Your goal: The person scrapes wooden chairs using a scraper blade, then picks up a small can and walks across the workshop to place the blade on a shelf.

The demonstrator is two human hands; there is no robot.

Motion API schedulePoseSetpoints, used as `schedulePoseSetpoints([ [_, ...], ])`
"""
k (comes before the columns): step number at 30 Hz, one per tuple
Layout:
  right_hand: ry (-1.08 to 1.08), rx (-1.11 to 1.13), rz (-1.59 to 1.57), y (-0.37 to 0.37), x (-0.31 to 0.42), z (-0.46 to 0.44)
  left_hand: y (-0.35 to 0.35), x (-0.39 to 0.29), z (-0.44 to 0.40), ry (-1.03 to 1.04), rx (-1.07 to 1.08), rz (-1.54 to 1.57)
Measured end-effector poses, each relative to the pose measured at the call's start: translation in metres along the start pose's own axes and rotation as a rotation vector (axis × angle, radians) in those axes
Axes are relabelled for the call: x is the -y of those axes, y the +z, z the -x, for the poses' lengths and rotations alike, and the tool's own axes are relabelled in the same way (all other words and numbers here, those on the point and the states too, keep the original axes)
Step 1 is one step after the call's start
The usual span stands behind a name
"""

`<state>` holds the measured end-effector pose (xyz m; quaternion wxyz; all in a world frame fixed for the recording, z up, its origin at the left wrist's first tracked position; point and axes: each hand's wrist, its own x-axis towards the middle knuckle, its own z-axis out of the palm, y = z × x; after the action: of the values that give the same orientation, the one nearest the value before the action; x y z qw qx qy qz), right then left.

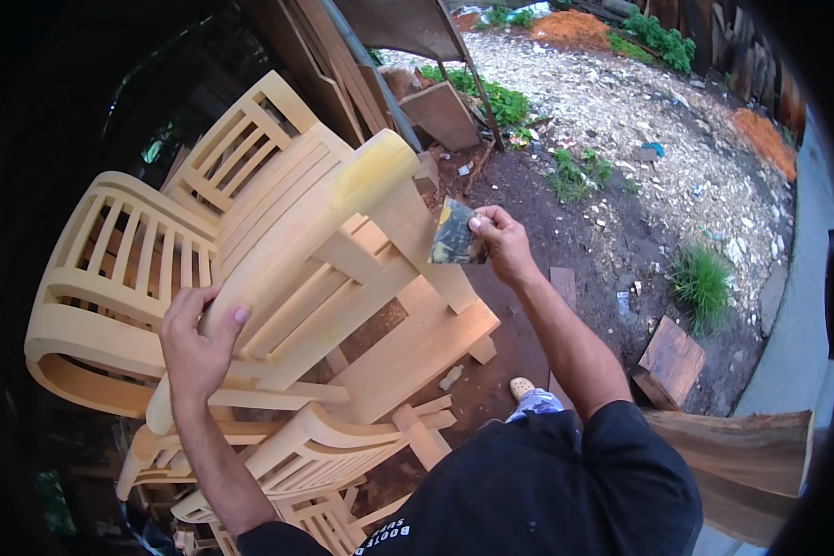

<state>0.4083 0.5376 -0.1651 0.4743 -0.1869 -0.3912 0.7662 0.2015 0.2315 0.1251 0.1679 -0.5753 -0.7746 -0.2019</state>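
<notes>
Before us in the head view, the right hand (503, 243) pinches a thin, mottled sheet (448, 237) — likely light, perhaps stiff, best held by its edge — near a pale wooden armrest (296, 241), where the left hand (195, 345) lies, grip unclear.

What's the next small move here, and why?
Probably bring the right hand and its stained flat piece onto the yellow patch: the piece appears off the armrest, near that patch, while the left hand rests farther along it.
</notes>
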Motion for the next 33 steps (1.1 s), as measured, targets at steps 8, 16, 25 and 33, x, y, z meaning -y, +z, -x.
schedulePoseSetpoints([
  [8,0.221,-0.025,-0.342,0.059,-0.008,0.043,0.000,0.002,0.003,-0.033,-0.022,-0.012],
  [16,0.370,-0.070,-0.310,0.030,-0.002,0.064,-0.002,0.010,0.007,-0.006,-0.055,-0.047],
  [25,-0.129,-0.028,0.343,0.005,0.010,0.075,0.000,0.018,0.011,-0.022,-0.092,-0.021],
  [33,-1.312,0.196,1.275,0.095,0.041,0.056,0.000,0.019,0.012,-0.053,-0.056,-0.033],
])
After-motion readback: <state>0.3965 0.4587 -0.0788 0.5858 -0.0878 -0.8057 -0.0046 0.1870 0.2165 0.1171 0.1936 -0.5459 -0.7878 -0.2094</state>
